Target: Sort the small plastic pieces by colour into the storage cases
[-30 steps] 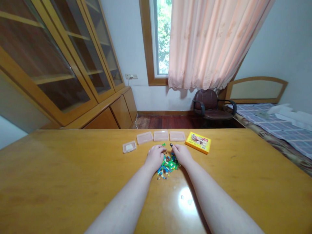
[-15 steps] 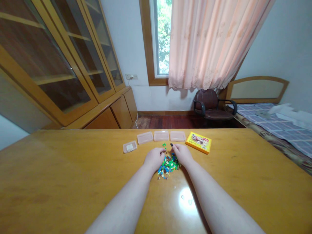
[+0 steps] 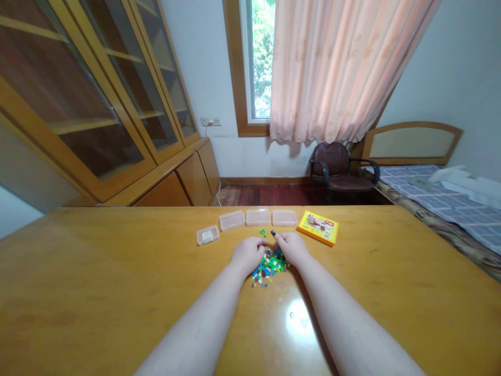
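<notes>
Okay, your left hand [image 3: 248,255] and right hand [image 3: 293,247] curl at either side of the pile of plastic bricks [image 3: 269,267]; you can't tell whether either pinches one. Clear plastic boxes [image 3: 257,217] sit at twelve o'clock, a yellow box [image 3: 318,228] at one. The wooden table's [image 3: 97,271] side edges lie well away. Your hands sit about where they were.

The little plastic bricks [image 3: 269,267] in front of me are mostly green and blue, flecked with yellow and what might be brown, though they're too small to be sure. The box [image 3: 318,228] is bright yellow with a red patch. The counter [image 3: 117,282] glows honey-orange, the curtain [image 3: 332,68] is peach with faint tone-on-tone flowers, the chair [image 3: 331,162] dark maroon, and the bedsheet [image 3: 462,216] a blue-grey check.
</notes>
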The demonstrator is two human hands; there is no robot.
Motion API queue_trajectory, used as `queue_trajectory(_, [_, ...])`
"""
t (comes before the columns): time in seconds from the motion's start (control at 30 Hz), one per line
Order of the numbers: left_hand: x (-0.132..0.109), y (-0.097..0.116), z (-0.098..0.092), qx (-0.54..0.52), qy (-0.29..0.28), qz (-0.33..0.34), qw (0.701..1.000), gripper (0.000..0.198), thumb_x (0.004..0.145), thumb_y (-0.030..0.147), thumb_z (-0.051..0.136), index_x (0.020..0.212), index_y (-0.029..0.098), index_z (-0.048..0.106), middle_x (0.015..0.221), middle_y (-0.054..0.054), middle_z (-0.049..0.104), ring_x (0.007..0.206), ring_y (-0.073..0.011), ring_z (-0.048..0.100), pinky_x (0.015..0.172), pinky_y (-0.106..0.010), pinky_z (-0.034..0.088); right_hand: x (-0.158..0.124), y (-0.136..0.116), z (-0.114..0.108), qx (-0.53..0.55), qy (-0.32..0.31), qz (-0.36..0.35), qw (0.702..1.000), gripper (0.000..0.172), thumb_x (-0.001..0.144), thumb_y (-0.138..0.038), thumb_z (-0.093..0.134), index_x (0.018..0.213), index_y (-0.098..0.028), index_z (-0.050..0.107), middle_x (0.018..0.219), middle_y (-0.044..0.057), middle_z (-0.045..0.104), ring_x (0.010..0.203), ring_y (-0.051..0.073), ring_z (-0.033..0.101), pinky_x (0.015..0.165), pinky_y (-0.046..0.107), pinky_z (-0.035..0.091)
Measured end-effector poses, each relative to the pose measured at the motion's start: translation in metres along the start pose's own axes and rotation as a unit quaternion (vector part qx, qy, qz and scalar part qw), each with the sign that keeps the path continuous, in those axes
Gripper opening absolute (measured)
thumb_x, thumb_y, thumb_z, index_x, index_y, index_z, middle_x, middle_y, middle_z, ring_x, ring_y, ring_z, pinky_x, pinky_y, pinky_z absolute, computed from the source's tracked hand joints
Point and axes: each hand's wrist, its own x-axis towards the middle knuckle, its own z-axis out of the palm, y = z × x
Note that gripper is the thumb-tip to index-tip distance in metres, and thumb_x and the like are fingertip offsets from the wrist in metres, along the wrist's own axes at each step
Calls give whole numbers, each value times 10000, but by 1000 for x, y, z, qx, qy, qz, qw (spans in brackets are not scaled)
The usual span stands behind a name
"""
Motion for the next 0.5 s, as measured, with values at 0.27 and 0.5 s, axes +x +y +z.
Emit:
queue_trajectory(0.27, [-1,0,-1,-9,3,5,1000,337,811,178,455,1046,233,690,1098,-23,690,1041,-182,607,930,-287,436,0,1,0,42,-2,-10,999,486,900,-458,380,721,-162,722,664,59,693,645,166,621,564,226,361])
queue_trajectory(0.5, [0,2,0,20,8,-27,999,317,809,182,454,1018,233,686,1055,-33,699,992,-192,619,875,-291,448,0,0,2,19,-35,-29,999,531,898,-477,377,619,-153,692,562,48,650,555,151,582,532,226,339])
